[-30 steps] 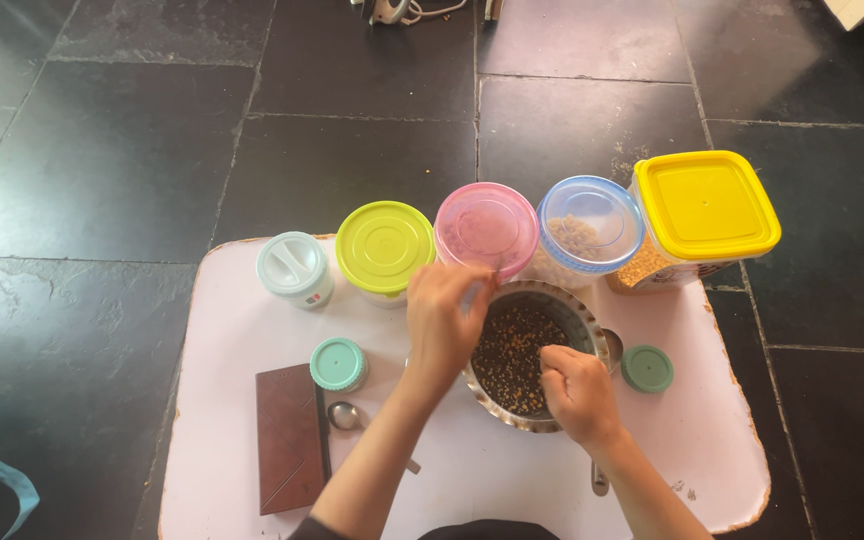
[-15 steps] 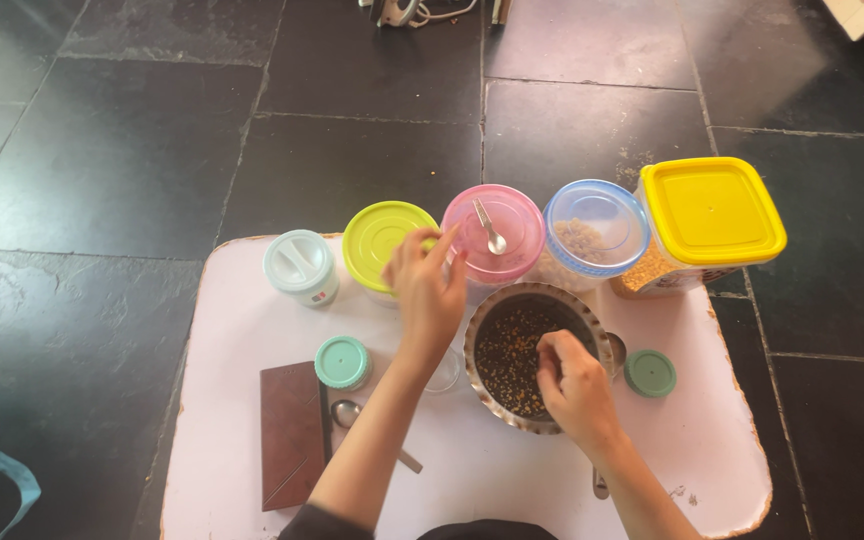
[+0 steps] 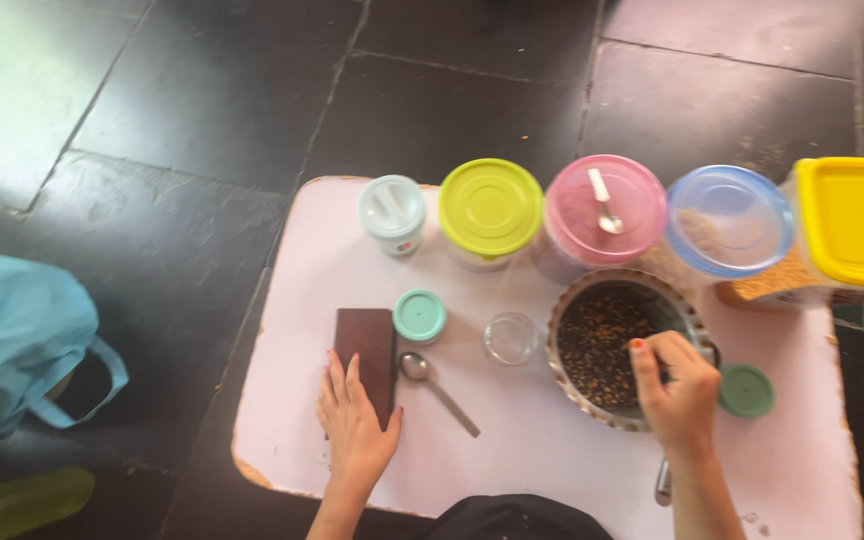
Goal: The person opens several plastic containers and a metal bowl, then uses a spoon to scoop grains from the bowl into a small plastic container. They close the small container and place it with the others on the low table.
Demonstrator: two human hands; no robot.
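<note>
The right hand is curled at the near rim of a round fluted metal bowl filled with dark mixed grains, its fingers bent down over the edge and pinched loosely together; whether anything sits between the fingertips cannot be told from here. Just below that hand a metal handle pokes out toward the near edge of the table. To the right of the hand lies a small dark green round lid, just beside the bowl.

The left hand lies flat and open, fingers spread a little, resting on the near end of a dark brown rectangular flat packet; it grips nothing. Just right of the packet a steel spoon lies on the table, bowl end away from the person. Beyond it stand a small mint green round lid and a small clear glass cup, between the packet and the metal bowl.

All this sits on a pale pink low table over a dark stone tile floor. Along the far edge runs a row of containers: a small white capped jar, a lime green lidded tub, a pink lidded tub with a small spoon lying on top, a blue-rimmed clear lidded tub, and a yellow lidded square box. A light blue bag lies on the floor to the left.
</note>
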